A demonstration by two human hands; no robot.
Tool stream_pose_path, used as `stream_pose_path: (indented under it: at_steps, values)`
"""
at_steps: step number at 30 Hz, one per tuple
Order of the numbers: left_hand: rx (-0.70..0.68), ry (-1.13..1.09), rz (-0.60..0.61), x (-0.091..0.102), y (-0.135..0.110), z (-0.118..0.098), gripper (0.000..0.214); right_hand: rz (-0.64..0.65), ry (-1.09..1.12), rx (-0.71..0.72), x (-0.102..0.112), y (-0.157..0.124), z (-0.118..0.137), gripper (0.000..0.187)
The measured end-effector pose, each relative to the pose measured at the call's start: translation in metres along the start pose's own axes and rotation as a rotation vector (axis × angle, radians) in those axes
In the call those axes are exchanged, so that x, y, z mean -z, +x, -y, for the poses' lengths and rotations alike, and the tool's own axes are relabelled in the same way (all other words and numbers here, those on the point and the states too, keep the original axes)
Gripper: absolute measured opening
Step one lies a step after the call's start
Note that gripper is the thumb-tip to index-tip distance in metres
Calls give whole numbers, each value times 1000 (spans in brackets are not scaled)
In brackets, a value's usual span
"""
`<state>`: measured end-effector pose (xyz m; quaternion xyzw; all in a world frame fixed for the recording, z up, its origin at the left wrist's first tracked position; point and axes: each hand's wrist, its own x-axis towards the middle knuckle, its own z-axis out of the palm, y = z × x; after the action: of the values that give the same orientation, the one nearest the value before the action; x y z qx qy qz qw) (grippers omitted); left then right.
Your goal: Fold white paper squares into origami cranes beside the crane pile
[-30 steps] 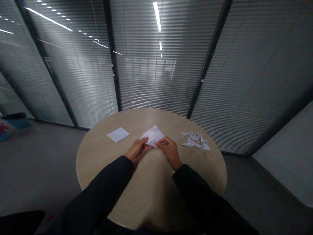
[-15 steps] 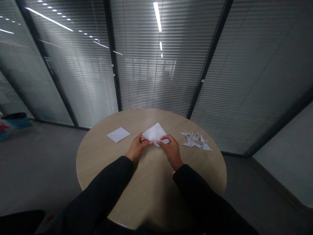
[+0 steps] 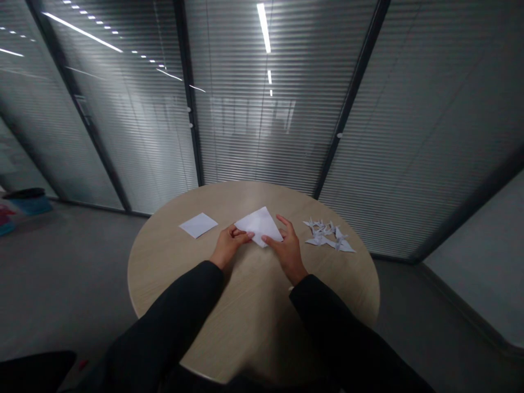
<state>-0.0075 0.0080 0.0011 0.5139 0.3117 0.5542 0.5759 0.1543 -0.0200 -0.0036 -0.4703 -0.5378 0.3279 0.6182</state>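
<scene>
A white sheet of paper (image 3: pixel 258 222), turned corner-up like a diamond, is between my two hands. My left hand (image 3: pixel 232 244) pinches its left corner, thumb on top and fingers curled beneath. On the lower right edge lies the thumb of my right hand (image 3: pixel 286 245); its index finger is lifted off the paper, and its other fingers are partly hidden. A second white paper sheet (image 3: pixel 198 225) lies flat on the table to the left. Several folded white paper cranes (image 3: pixel 327 237) sit in a cluster to the right.
The round wooden table (image 3: pixel 245 305) stands close to a glass partition with blinds (image 3: pixel 262 142). Far left on the floor is a blue bin (image 3: pixel 28 202). A dark object (image 3: pixel 36 368) shows at the lower left edge.
The paper's lower edge, raised in a fold under both thumbs before, now looks flatter. My right index finger has lifted away from the paper, and my left thumb has shifted slightly left.
</scene>
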Motion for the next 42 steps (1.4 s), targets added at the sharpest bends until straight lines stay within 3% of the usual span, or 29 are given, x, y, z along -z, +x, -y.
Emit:
stream_pose_path:
  at_steps: [5, 11, 15, 21, 30, 37, 42]
  values:
    - [-80, 130, 96, 9, -1, -9, 83, 0, 31, -33, 2, 4, -4, 61]
    - [-175, 472, 308, 26, 3, -18, 30, 52, 26, 0, 9, 10, -3, 60]
    - [-196, 560, 265, 30, 6, -18, 19, 96, 3, 34, 11, 12, -4, 58]
    - [-141, 566, 231, 31, 7, -20, 22, 98, -70, 68, 14, 14, -8, 55]
    - [-65, 453, 70, 26, 5, -24, 23, 89, -34, 47, 13, 15, -9, 50]
    - [-116, 304, 43, 22, 3, -20, 35, 171, -41, -38, 12, 10, -1, 41]
    - [-136, 170, 57, 18, 2, -19, 64, 268, -109, -114, 12, 7, 1, 36]
